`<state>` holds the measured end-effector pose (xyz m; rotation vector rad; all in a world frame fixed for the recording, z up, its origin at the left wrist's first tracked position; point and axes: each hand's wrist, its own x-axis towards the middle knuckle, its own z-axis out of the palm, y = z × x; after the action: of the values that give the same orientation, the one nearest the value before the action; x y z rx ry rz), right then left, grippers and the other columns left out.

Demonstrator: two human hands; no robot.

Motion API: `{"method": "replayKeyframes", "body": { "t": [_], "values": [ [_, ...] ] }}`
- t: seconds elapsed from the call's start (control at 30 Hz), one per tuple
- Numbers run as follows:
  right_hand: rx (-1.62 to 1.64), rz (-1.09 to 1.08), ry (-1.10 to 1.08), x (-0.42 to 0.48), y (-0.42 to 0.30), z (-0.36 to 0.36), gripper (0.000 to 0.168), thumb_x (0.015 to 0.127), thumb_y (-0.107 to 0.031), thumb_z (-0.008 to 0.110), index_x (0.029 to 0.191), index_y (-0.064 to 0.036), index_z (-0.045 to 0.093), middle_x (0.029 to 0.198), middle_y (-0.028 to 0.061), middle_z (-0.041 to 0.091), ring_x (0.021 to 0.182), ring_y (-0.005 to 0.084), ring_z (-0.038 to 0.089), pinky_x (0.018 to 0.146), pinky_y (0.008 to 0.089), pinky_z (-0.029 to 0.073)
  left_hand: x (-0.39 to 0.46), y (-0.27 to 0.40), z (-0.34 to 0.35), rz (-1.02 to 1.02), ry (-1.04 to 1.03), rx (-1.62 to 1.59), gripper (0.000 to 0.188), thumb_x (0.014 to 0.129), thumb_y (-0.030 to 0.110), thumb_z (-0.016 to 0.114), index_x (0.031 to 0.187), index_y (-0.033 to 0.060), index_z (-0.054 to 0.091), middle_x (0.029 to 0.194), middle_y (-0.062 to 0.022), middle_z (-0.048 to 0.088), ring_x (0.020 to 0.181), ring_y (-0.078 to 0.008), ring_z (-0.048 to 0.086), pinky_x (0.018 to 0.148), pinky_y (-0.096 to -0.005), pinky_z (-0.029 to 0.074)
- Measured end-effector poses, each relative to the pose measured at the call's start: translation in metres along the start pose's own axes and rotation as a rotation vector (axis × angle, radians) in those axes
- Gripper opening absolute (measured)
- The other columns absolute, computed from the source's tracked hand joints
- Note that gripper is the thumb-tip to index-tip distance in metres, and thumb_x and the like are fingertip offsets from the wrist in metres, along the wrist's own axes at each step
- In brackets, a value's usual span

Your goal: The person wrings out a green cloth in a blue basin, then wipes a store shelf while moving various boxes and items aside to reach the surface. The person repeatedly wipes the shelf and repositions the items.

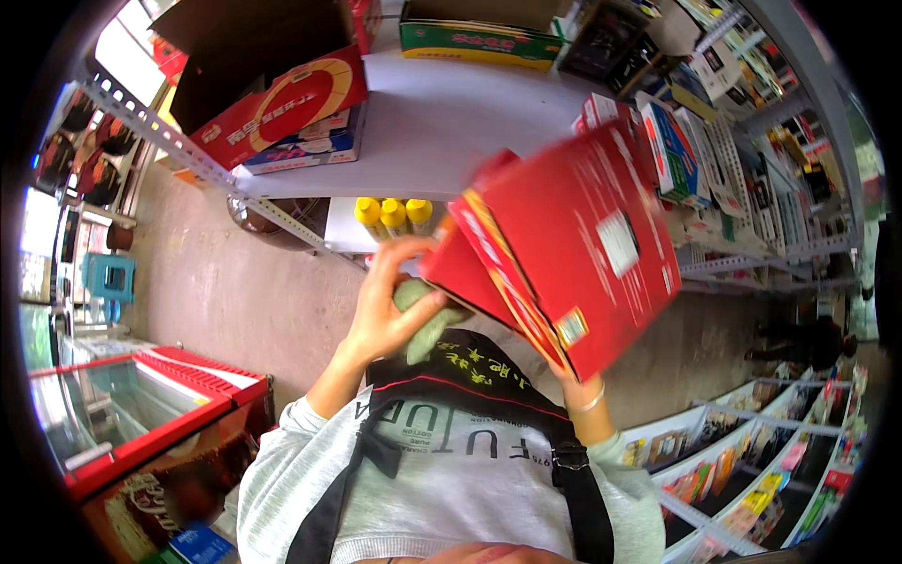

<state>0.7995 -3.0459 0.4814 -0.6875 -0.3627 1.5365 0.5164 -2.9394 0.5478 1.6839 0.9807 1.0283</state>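
Observation:
A large red cardboard box (564, 247) is tilted in front of my chest, partly blurred, with a yellow-edged side and a white label. My right hand (574, 388) grips its lower corner; most of those fingers are hidden behind the cardboard. In my left hand (387, 303) is a crumpled grey-green cloth (419, 321), pinched between thumb and fingers. That hand is at the box's left edge, thumb and fingertips against or very near the cardboard. Beyond the box lies a pale shelf board (451, 127).
On the shelf are an open red carton (303, 99) atop a blue-white box (317, 148), and a green carton (479, 42). Yellow-capped bottles (393, 215) stand below. A perforated metal upright (162, 127) edges the shelf. A red glass-topped freezer (162, 395) is at left, stocked racks (747, 458) at right.

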Motion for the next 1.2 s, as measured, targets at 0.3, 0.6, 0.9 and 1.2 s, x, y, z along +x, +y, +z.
{"method": "replayKeyframes", "body": {
  "t": [0.3, 0.6, 0.9, 1.2],
  "values": [
    [-0.274, 0.027, 0.687, -0.127, 0.02, -0.104, 0.058, 0.092, -0.039, 0.058, 0.136, -0.005, 0.043, 0.135, 0.0116, 0.05, 0.121, 0.0285, 0.05, 0.101, 0.0453, 0.043, 0.038, 0.007, -0.004, 0.066, 0.198, 0.074, 0.02, 0.083, 0.011, 0.066, 0.099, 0.0006, 0.06, 0.102, -0.011, 0.058, 0.097, -0.0221, 0.056, 0.086, -0.033, 0.044],
    [-0.334, 0.06, 0.699, -0.125, 0.023, -0.122, 0.059, 0.092, -0.04, 0.057, 0.137, -0.006, 0.042, 0.136, 0.0117, 0.049, 0.122, 0.0292, 0.049, 0.101, 0.0465, 0.042, 0.204, -0.079, 0.014, 0.251, 0.231, 1.034, 0.053, 0.086, 0.028, 0.059, 0.132, 0.0034, 0.047, 0.136, -0.0236, 0.043, 0.124, -0.0414, 0.042, 0.104, -0.0442, 0.037],
    [-0.358, 0.052, 0.65, -0.11, 0.019, -0.126, 0.059, 0.092, -0.041, 0.057, 0.137, -0.006, 0.041, 0.136, 0.0117, 0.049, 0.123, 0.0299, 0.049, 0.101, 0.0477, 0.041, 0.318, -0.078, 0.08, 0.462, -0.244, 0.733, 0.043, 0.086, 0.016, 0.056, 0.129, 0.0123, 0.054, 0.134, -0.0157, 0.049, 0.125, -0.0334, 0.046, 0.105, -0.0385, 0.037],
    [-0.412, 0.067, 0.546, -0.086, 0.016, -0.126, 0.06, 0.091, -0.042, 0.056, 0.138, -0.007, 0.041, 0.137, 0.0117, 0.048, 0.123, 0.0306, 0.048, 0.101, 0.0489, 0.041, 0.246, -0.05, 0.069, 0.586, -0.469, 0.438, 0.043, 0.075, -0.002, 0.049, 0.114, 0.0093, 0.062, 0.123, -0.0127, 0.057, 0.117, -0.0304, 0.054, 0.102, -0.038, 0.042]
  ]
}}
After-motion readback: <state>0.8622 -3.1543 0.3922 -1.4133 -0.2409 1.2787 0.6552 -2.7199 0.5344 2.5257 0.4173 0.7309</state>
